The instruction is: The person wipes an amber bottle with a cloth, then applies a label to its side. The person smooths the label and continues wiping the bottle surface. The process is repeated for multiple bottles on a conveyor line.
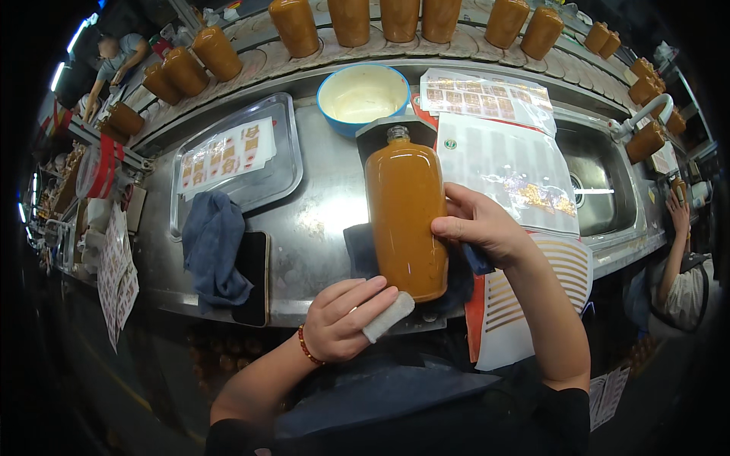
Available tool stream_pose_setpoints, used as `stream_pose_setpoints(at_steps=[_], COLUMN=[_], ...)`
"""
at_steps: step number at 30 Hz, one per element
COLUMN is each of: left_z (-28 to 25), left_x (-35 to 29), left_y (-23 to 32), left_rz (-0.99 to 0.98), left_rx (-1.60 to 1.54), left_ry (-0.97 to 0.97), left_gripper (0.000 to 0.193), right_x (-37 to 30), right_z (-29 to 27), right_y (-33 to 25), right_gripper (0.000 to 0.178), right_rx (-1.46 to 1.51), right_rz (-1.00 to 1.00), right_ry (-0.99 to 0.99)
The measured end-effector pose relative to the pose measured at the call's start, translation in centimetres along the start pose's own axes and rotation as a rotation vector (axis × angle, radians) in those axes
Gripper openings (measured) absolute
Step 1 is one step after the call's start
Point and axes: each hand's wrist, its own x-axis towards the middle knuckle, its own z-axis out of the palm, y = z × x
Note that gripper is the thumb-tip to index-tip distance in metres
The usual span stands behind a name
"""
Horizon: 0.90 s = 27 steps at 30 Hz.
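Note:
A glossy orange-brown bottle (pixel 407 220) with a bare neck lies back on a dark support, its base toward me. My right hand (pixel 483 224) grips its right side, thumb on the front; the other fingers are partly hidden. Beneath that hand a blue handle-like piece (pixel 477 259) shows, and I cannot tell what it belongs to. By the bottle's lower left corner is my left hand (pixel 346 319), its fingers curled together over a small white cloth piece (pixel 389 316). Whether this is a pad or a thumb sleeve I cannot make out. The left fingertips reach the bottle's base edge.
A blue-rimmed bowl (pixel 363 95) stands behind the bottle. Leftward are a clear tray (pixel 285 171) with printed sheets, a blue cloth (pixel 215 247) and a phone (pixel 252 277). Transfer sheets (pixel 506 163) and a sink (pixel 608 190) lie right. Bottles (pixel 294 26) line a conveyor. Co-workers flank the bench.

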Motion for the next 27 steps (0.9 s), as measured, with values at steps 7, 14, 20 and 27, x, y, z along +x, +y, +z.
stream_pose_setpoints(at_steps=[7,14,20,27], left_z=[1.1,2.1,-0.2,-0.1], left_x=[2.6,2.4,-1.0,-1.7], left_y=[-0.1,0.8,1.1,1.0], left_rz=[0.001,-0.202,-0.296,-0.347], left_rx=[-0.073,-0.083,-0.033,-0.133], left_ry=[-0.051,0.024,0.016,-0.022], left_gripper=[0.022,0.029,0.027,0.029], right_x=[-0.1,-0.4,-2.3,-1.4], right_z=[0.0,-0.5,-3.3,-0.9], right_y=[-0.1,1.0,1.9,1.3], right_gripper=[0.067,0.060,0.051,0.052], right_rx=[0.015,-0.076,-0.048,-0.043], right_rz=[0.003,-0.045,-0.069,-0.062], right_ry=[0.016,0.102,0.252,0.153])
